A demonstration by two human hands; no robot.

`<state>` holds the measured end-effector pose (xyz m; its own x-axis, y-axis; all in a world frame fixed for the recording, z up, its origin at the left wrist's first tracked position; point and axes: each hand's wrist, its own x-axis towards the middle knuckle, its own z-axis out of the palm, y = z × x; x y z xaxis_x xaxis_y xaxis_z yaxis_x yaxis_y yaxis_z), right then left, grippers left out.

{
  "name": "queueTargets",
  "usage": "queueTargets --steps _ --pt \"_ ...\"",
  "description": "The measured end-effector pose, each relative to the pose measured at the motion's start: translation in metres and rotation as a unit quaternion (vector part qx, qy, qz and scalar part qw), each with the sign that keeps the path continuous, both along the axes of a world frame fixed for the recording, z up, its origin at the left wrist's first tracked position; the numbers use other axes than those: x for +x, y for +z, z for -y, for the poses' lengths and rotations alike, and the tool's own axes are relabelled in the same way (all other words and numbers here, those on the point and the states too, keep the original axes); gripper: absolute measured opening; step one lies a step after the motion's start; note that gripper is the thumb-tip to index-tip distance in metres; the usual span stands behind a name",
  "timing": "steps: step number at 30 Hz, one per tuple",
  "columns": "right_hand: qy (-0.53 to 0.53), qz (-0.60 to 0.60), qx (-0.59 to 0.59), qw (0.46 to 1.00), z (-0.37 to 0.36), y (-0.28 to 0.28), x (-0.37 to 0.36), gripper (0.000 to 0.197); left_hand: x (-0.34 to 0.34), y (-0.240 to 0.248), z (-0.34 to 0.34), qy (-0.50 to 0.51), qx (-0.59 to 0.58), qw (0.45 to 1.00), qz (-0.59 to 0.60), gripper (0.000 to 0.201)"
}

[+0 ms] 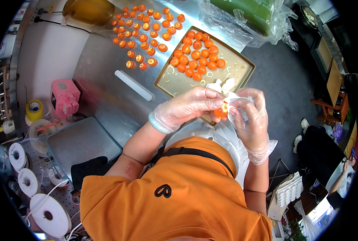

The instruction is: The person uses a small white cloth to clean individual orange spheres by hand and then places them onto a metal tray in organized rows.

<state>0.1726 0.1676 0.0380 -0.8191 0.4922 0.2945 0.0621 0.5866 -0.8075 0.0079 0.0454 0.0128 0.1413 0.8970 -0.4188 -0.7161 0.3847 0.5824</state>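
Both hands wear clear disposable gloves and meet over the near edge of a shallow tan tray (167,80). My left hand (195,103) pinches a small glossy orange ball (220,112) with a pale yellow patch; its exact kind is unclear. Against it, my right hand (251,116) is closed on thin white sheet-like material (243,99), perhaps tissue or plastic. Crumpled white pieces (223,86) lie just beyond the fingers. Similar orange balls (197,55) sit grouped in the tray, among small pale rings and crumbs. To the left, rows of orange pieces with pale ringed tops (146,26) stand on the metal table.
A white bar (133,85) lies left of the tray on the metal table (102,76). Clear plastic wrapping a green roll (247,16) is at the far edge. A pink device (65,97), white spools (48,215) and a teal-edged tray (84,142) fill the left. Someone sits at right.
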Motion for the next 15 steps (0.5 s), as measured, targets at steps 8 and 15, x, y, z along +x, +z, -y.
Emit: queueTargets --steps 8,15 --pt "-0.101 -0.033 -0.089 0.99 -0.002 -0.002 0.002 0.008 0.007 0.011 -0.006 0.081 0.055 0.989 -0.115 0.038" --pt "-0.136 -0.066 -0.319 0.936 0.005 0.001 -0.004 0.011 0.016 0.027 -0.009 0.133 0.106 0.925 -0.34 0.041"
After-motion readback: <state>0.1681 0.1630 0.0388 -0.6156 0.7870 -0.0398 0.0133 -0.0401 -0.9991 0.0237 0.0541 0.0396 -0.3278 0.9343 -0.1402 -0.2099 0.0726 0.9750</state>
